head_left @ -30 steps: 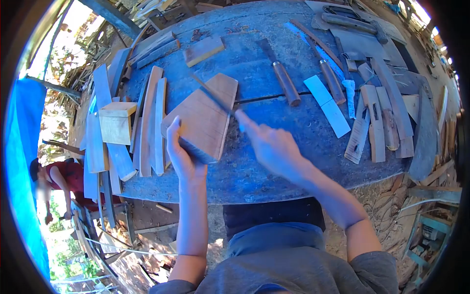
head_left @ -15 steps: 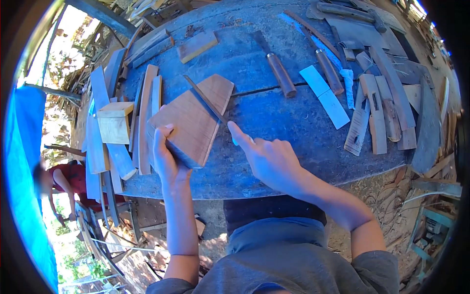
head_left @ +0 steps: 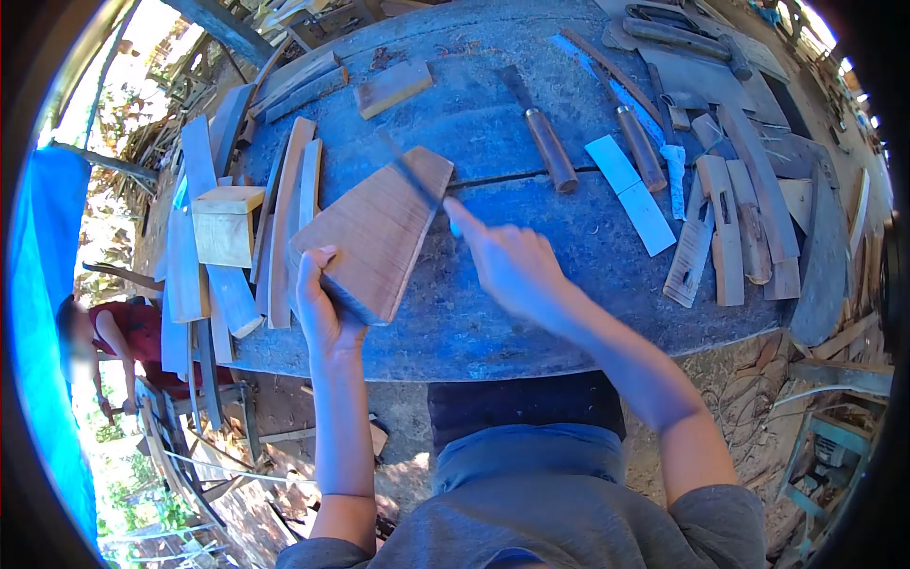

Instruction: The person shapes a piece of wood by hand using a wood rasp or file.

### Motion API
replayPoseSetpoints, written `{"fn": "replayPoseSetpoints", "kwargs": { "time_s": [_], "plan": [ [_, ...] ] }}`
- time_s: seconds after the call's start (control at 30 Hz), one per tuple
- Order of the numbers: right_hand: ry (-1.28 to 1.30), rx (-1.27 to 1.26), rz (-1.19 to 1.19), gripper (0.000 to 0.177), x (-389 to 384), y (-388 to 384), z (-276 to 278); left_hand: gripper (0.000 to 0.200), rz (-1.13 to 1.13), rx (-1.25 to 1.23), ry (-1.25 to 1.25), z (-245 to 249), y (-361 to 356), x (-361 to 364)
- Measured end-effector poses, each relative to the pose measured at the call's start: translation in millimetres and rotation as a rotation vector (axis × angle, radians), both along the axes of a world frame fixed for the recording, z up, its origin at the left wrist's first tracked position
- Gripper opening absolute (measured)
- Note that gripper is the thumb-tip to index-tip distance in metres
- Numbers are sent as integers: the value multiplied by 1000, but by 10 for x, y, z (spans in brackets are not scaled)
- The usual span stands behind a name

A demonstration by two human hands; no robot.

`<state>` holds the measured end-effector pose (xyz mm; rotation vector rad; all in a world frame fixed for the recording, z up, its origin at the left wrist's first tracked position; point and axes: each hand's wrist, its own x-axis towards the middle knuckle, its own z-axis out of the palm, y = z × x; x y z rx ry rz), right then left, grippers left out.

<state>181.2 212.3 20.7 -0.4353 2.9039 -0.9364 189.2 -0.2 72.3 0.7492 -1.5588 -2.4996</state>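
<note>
My left hand [head_left: 324, 302] grips a flat, angular wooden block [head_left: 374, 232] by its near left corner, thumb on top and the other fingers hidden beneath. The block is held tilted above the bench. My right hand [head_left: 517, 261] is closed round the handle end of a slim dark file [head_left: 414, 177], index finger stretched along it. The file's blade lies across the block's upper right edge and is blurred at its far end. Two chisels with wooden handles, a nearer chisel [head_left: 551, 152] and a farther chisel [head_left: 641, 149], lie beyond my right hand.
The blue-stained workbench [head_left: 531, 322] has a crack across it. Wooden strips [head_left: 287, 228] and a small pale block [head_left: 226, 226] lie on the left. Slotted wooden pieces [head_left: 725, 228] and a clamp [head_left: 678, 33] are at the right. A person in red [head_left: 128, 332] works at far left.
My right hand and the file have shifted up and slightly right across the block's edge. My left hand keeps its hold on the block. The camera view has shifted slightly.
</note>
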Motion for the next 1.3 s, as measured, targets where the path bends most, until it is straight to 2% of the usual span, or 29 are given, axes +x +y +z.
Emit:
{"fn": "replayPoseSetpoints", "kwargs": {
  "time_s": [0.1, 0.13, 0.23, 0.33, 0.43, 0.53, 0.57, 0.63, 0.67, 0.73, 0.83, 0.97, 1.03, 1.07, 1.13, 1.23, 1.3],
  "plan": [
    [-42, 92, -50, 60, -485, -46, -171, 70, -8, -45, 51, -161, -57, -22],
    [27, 100, -49, 62, -469, -59, -235, 71, -29, -61, 75, -161, -58, -27],
    [-34, 79, 47, 61, 70, -94, 58, 70, -22, -49, 65, -103, -44, -23],
    [-38, -20, 78, 63, 201, -64, 78, 72, -16, 15, 0, -34, 19, 25],
    [24, 82, -52, 62, -399, -73, -240, 73, 11, -50, -15, -67, 47, 43],
    [36, 71, -47, 62, -432, -100, -201, 72, -28, -99, 92, -218, -77, -33],
    [39, 72, -51, 62, -278, -106, -88, 72, -31, -98, 95, -188, -86, -53],
    [-124, 56, 94, 61, 204, -116, 194, 70, -33, -2, 34, -138, -80, -17],
    [-140, 58, 98, 61, 211, -108, 149, 70, -29, 0, 18, -136, -79, -7],
    [10, 20, 32, 61, 143, -107, 22, 65, 61, 97, -44, -109, -96, -8],
    [59, 76, -76, 63, -501, -108, -313, 63, 53, 52, -9, -197, -171, -44],
    [46, 78, -53, 62, -146, -129, -138, 61, 56, 6, 59, -222, -165, -127],
    [-13, 115, 56, 56, 325, -111, 102, 63, 13, 16, -22, -134, -195, -88],
    [-37, 115, 67, 56, 318, -113, 67, 65, 30, 29, -60, -126, -211, -67],
    [39, 60, -6, 57, 141, -95, 26, 65, 31, 59, -76, -158, -239, -54],
    [93, 108, -84, 59, -488, -102, -399, 64, 33, 74, -11, -147, -144, -79],
    [114, 121, -81, 61, -373, -113, -319, 63, 54, 51, 29, -108, -136, -80]
  ]
}}
